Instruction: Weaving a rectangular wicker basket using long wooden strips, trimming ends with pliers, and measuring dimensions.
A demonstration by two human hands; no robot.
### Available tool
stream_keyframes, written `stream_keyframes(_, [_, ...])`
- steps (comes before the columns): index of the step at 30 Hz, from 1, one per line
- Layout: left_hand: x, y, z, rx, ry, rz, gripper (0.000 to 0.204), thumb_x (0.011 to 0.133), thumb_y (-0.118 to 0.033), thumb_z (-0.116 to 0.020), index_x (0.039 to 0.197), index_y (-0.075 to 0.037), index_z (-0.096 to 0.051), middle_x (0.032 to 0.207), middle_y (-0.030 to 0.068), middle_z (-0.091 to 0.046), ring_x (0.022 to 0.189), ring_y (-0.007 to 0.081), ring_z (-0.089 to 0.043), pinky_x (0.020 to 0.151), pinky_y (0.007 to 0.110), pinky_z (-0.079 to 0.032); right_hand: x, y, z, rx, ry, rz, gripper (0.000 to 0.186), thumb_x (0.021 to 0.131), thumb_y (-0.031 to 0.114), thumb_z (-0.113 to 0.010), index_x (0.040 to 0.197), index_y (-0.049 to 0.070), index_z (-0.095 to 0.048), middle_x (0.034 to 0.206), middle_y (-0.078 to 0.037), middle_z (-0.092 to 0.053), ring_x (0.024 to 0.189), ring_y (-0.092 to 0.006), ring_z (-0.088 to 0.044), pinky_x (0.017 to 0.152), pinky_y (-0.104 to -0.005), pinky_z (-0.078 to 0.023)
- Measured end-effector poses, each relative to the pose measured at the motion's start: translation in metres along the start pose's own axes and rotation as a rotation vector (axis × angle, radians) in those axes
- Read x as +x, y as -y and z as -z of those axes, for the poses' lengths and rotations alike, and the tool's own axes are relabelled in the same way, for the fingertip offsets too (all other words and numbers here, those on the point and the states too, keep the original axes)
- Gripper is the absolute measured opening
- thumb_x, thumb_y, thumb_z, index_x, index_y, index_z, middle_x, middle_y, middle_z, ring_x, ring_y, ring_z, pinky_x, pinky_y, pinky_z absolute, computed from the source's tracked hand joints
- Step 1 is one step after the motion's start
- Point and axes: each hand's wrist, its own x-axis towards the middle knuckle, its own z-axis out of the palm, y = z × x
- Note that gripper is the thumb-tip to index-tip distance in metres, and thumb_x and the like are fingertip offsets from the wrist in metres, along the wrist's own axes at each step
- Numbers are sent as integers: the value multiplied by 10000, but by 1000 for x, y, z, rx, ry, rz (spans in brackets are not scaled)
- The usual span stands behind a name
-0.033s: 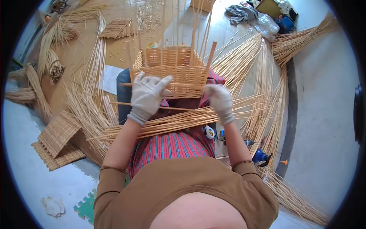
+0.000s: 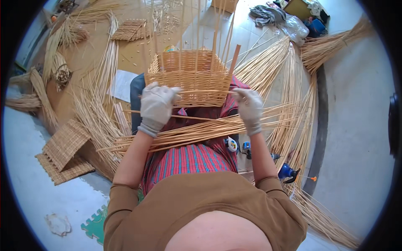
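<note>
White-gloved R hand (image 2: 250, 109) shifted R, tan rod (image 2: 203, 90) spanning to L hand (image 2: 157, 109).

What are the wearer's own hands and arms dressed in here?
The left hand and right hand wear matching off-white gloves with greyish cuffs at the wrists. Plain brown sleeves end near the elbows; the forearms are bare.

1. Centre: honey-tan basket (image 2: 188, 83), patterned all over by its weave.
2. Centre: off-white gloves (image 2: 154, 115) cover the person's left hand (image 2: 158, 102) and right hand (image 2: 250, 104).
3. Just below centre: golden-tan rods (image 2: 184, 137).
4. Lower centre: red cloth (image 2: 190, 159), blue-striped; plain brown top (image 2: 197, 188).
5. Left: tan woven mats (image 2: 67, 142), gridded with brown.
6. Lower left: green puzzle-edged tile (image 2: 95, 226).
7. Lower right: deep-blue bottle (image 2: 286, 170), black handle (image 2: 292, 176).
</note>
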Motion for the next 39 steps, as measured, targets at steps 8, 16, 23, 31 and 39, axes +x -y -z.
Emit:
stream_keyframes(8, [18,-1,-9,-413,-149,1,162,861,-43,-669,1010,-82,-716,876,131,-720,818,317,-705,733,390,-541,11,32,-26,1383,145,-596,419,1028,164,-597,1419,53,-497,1149,-99,-686,1088,-190,-644,941,-343,-542])
stream_keyframes(16, [69,5,-15,-145,31,206,679,800,-242,-809,1420,-286,-538,1041,125,-668,915,314,-672,755,418,-528,38,-17,-11,1278,-409,-565,117,1006,89,-616,1114,45,-612,1058,-135,-705,948,-211,-711,830,-329,-625])
stream_keyframes(23, [70,16,-27,-326,98,387,826,732,-176,-864,1450,-336,-488,1003,74,-725,847,254,-704,783,374,-547,25,-36,-30,1331,-302,-723,82,996,100,-638,1066,67,-612,1013,-133,-730,861,-201,-728,730,-292,-623])
stream_keyframes(31, [80,-11,-25,-471,-248,227,666,870,-146,-751,1470,-216,-470,1158,116,-656,949,292,-669,802,399,-529,35,-58,-25,1333,-152,-729,60,1007,108,-621,1051,67,-626,1024,-118,-727,879,-180,-722,746,-279,-631])
stream_keyframes(39, [115,-14,-74,-1116,199,508,126,966,-158,-666,1001,-38,-656,826,34,-668,610,107,-590,577,285,-512,57,-22,-35,1072,-278,-598,129,973,69,-669,1048,46,-566,965,-104,-696,912,-197,-703,806,-321,-603])
